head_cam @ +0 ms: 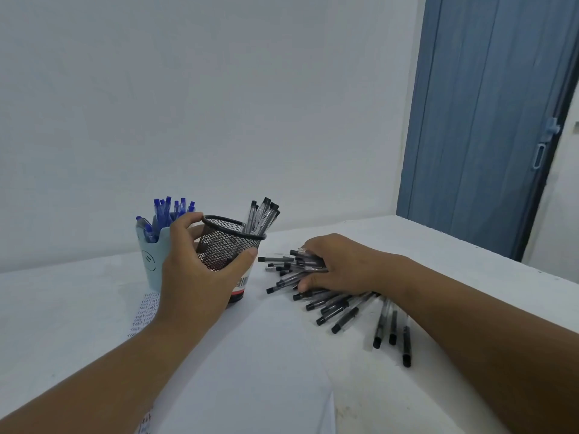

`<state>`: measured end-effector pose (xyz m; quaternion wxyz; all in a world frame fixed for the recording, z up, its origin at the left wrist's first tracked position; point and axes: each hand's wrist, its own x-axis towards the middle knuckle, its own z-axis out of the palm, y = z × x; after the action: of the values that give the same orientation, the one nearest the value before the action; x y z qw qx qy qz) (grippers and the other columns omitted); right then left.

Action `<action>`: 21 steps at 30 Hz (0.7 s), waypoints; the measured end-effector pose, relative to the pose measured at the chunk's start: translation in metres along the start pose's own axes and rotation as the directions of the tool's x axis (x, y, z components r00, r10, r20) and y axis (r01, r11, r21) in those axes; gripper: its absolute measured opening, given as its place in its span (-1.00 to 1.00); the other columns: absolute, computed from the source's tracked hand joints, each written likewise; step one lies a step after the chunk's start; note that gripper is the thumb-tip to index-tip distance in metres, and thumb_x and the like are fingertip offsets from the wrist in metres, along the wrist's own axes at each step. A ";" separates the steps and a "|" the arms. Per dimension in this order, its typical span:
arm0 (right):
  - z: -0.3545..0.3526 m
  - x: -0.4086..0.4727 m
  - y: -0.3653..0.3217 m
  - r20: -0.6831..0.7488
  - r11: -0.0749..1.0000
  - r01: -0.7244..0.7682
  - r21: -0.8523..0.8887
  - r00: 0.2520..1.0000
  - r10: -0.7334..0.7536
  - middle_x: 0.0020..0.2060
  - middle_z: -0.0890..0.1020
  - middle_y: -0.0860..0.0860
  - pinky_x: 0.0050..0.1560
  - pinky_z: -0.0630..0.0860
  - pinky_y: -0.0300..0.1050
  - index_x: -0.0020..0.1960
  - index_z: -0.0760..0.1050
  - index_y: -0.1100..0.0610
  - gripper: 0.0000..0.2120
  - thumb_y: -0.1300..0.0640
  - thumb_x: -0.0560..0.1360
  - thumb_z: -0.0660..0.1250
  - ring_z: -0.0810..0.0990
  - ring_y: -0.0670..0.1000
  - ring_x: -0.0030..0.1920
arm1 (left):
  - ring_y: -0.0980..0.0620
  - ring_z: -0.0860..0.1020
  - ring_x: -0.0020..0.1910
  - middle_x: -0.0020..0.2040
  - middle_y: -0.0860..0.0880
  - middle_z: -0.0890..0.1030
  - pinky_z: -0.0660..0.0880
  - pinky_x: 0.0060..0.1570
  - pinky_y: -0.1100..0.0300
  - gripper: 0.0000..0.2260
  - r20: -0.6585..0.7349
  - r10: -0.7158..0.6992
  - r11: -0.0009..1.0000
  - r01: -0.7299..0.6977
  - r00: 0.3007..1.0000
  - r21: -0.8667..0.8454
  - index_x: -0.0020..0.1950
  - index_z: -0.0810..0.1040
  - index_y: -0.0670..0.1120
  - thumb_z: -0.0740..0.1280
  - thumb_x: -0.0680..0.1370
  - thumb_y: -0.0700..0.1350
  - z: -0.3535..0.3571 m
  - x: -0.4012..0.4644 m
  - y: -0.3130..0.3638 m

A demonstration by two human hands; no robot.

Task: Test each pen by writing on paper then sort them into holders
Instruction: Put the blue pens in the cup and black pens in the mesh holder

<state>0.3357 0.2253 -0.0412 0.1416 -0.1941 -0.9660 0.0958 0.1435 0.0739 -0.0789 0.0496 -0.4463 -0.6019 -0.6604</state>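
Left hand point(200, 267) grips the black mesh holder point(230, 245) on the table, right hand point(338, 266) clutches a bunch from the black pens point(338, 308) pile w/ curled fingers; pens probably light, stiff & slippery, better pinched mid-barrel.

Single view: head-worn wide-angle camera, facing forward and down across a white table point(282, 355) toward a wall corner. Close range: both forearms enter from the bottom edge, hands mid-frame. Blue door point(476, 120) at right.
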 end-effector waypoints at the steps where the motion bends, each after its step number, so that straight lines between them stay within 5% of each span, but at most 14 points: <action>1: -0.001 0.000 -0.001 0.009 1.000 -0.005 -0.003 1.000 0.005 -0.25 0.54 0.01 -0.31 0.31 -0.20 -0.13 0.46 0.15 -0.61 -0.16 0.46 0.49 0.42 -0.07 -0.31 | 0.04 0.59 0.17 0.25 0.04 0.56 0.51 0.04 0.26 -0.31 -0.001 -0.003 1.000 0.003 1.000 -0.002 0.33 0.32 0.15 0.63 0.34 0.01 0.000 0.000 0.000; 12: -0.005 -0.002 -0.006 -0.112 0.983 -0.140 0.119 0.982 0.153 -0.40 0.43 -0.04 -0.36 0.29 -0.23 -0.24 0.39 0.10 -0.63 -0.09 0.47 0.50 0.36 -0.08 -0.41 | 0.09 0.61 0.14 0.25 0.06 0.57 0.56 0.10 0.16 -0.33 -0.026 -0.018 1.000 0.017 1.000 -0.020 0.32 0.32 0.15 0.62 0.35 0.02 -0.003 0.001 0.001; 16: -0.018 -0.008 -0.007 -0.186 0.926 -0.146 0.348 0.957 0.221 -0.27 0.60 0.07 -0.36 0.45 -0.28 -0.02 0.55 0.11 -0.82 0.03 0.52 0.47 0.53 -0.10 -0.36 | 0.07 0.62 0.15 0.25 0.04 0.58 0.57 0.12 0.10 -0.33 -0.027 -0.019 0.999 0.019 0.999 -0.026 0.32 0.32 0.16 0.62 0.34 0.02 -0.002 0.001 0.001; 18: -0.024 -0.010 -0.008 -0.273 0.891 -0.130 0.435 0.924 0.268 -0.26 0.63 0.04 -0.37 0.42 -0.36 0.01 0.54 0.04 -0.89 0.05 0.55 0.43 0.54 -0.20 -0.39 | 0.08 0.61 0.14 0.25 0.04 0.57 0.57 0.13 0.09 -0.34 -0.032 -0.021 0.999 0.020 0.999 -0.030 0.31 0.32 0.15 0.62 0.35 0.01 -0.002 0.001 0.002; 21: -0.032 -0.010 -0.011 -0.486 0.808 0.022 0.589 0.808 0.332 -0.26 0.69 0.02 -0.23 0.47 -0.16 0.02 0.53 0.02 -0.94 0.10 0.57 0.40 0.56 -0.09 -0.35 | 0.11 0.62 0.12 0.24 0.05 0.58 0.57 0.10 0.13 -0.35 -0.032 -0.023 0.999 0.021 0.999 -0.045 0.30 0.32 0.15 0.61 0.35 0.01 -0.002 0.001 0.004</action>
<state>0.3503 0.2155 -0.0106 0.4649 -0.2446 -0.7849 0.3286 0.1443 0.0715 -0.0756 0.0420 -0.4299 -0.5910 -0.6813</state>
